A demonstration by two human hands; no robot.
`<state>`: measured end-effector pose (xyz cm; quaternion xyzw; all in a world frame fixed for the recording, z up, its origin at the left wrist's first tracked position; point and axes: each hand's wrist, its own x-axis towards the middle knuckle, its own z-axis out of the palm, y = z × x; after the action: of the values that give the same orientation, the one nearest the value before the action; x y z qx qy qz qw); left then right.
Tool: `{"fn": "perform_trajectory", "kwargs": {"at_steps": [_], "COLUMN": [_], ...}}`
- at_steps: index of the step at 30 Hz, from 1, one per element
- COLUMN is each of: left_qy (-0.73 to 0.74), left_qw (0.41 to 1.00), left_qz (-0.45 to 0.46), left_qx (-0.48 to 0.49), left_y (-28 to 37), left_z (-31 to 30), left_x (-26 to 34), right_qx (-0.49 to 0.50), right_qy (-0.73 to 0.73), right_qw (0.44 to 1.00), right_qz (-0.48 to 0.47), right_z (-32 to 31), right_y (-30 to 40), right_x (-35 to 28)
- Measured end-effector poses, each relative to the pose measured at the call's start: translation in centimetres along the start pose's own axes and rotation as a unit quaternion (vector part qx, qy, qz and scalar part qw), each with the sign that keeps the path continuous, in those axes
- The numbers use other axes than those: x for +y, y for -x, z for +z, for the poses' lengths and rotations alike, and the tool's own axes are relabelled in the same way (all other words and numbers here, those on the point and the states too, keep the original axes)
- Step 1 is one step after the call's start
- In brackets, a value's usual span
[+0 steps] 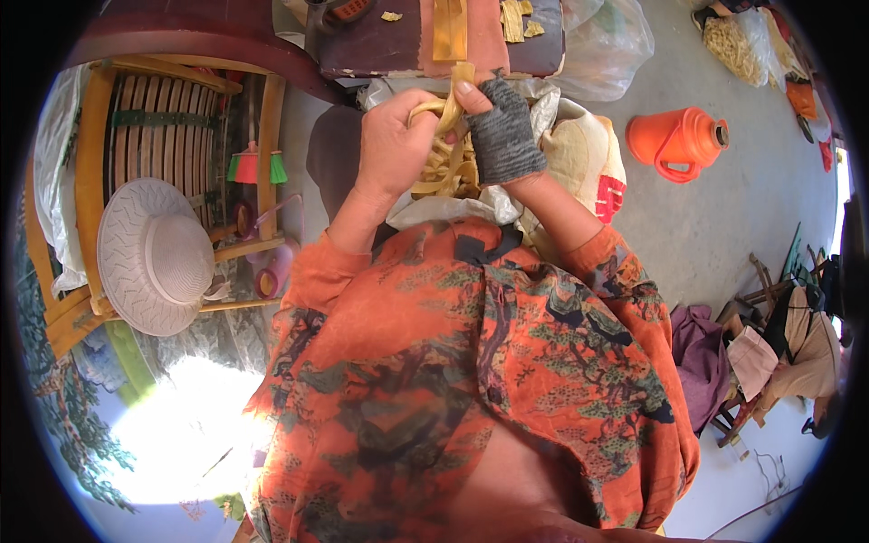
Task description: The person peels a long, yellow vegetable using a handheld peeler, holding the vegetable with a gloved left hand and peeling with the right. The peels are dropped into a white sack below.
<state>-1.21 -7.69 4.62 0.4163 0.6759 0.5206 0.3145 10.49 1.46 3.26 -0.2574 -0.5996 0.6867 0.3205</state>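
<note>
Pinched between thumb and fingers, a pale yellow pliable strip (pixel 448 115) is looped through my left hand (pixel 397 136), which is bare. My right hand (pixel 506 129) wears a grey knitted fingerless glove and grips the same strip, its thumb pressed near the upper end. Below both hands, an opened white plastic sack (pixel 434 209) holds a heap of similar yellow strips (pixel 451 173). Just beyond my hands, a flat amber strip (pixel 449 30) lies on a pinkish cloth (pixel 485 41) over a dark padded seat (pixel 380 51). The strips' material is uncertain.
Yellow pieces (pixel 514 20) lie on the seat, beside a clear plastic bag (pixel 611 54). On the floor at right lies an orange vacuum flask (pixel 675 144). A brimmed hat (pixel 159 258) rests against a wooden chair (pixel 88 190) at left. Clothes (pixel 699 360) are piled at lower right.
</note>
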Motion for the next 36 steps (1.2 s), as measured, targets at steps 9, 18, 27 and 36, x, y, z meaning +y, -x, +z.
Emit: {"fn": "perform_trajectory", "kwargs": {"at_steps": [9, 18, 27, 36], "left_qy": [-0.137, -0.104, 0.206, 0.163], "left_qw": [0.946, 0.963, 0.969, 0.983], "left_qz": [0.287, 0.245, 0.041, 0.079], "left_qx": [0.057, 0.031, -0.133, 0.018], "left_y": [-0.3, -0.5, -0.7, 0.2], "left_z": [0.1, -0.3, -1.1, 0.2], "left_x": [0.1, -0.3, -0.6, 0.2], "right_qx": [-0.188, -0.089, -0.108, -0.085], "right_qy": [-0.362, 0.356, 0.159, 0.081], "right_qw": [0.862, 0.915, 0.98, 0.988], "right_qz": [0.301, -0.167, -0.055, 0.103], "right_z": [-1.2, -0.1, -1.7, -1.5], "right_y": [-0.3, 1.8, -0.1, -0.2], "right_x": [-1.6, -2.7, -3.4, -3.1]}}
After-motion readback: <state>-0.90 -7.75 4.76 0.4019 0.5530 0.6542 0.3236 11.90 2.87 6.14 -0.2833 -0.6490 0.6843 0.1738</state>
